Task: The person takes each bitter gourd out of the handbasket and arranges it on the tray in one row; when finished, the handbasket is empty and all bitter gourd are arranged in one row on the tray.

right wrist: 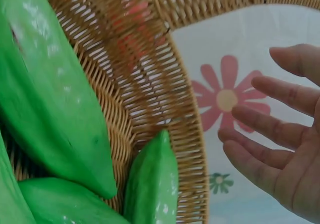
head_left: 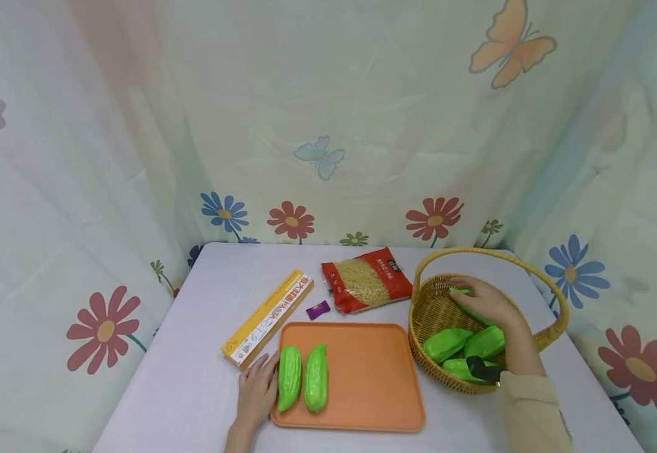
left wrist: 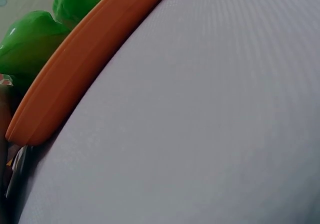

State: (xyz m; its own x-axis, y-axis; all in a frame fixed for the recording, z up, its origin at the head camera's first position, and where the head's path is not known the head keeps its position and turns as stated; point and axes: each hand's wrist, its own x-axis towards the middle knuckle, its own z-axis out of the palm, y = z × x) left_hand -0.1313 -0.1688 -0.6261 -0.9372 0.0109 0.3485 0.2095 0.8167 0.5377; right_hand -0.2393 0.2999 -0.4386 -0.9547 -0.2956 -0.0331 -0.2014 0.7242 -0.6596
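Gourds (head_left: 446, 345), glossy, in wicker basket (head_left: 435, 313)

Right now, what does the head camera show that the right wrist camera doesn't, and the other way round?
Only the head view shows the orange tray with two ridged green vegetables on it, the pasta box, the small purple packet and the left hand. Only the right wrist view shows the palm side of the right hand; the head view catches its back. Both share that hand, the wicker basket, green vegetables inside it and red flowers printed on the curtain.
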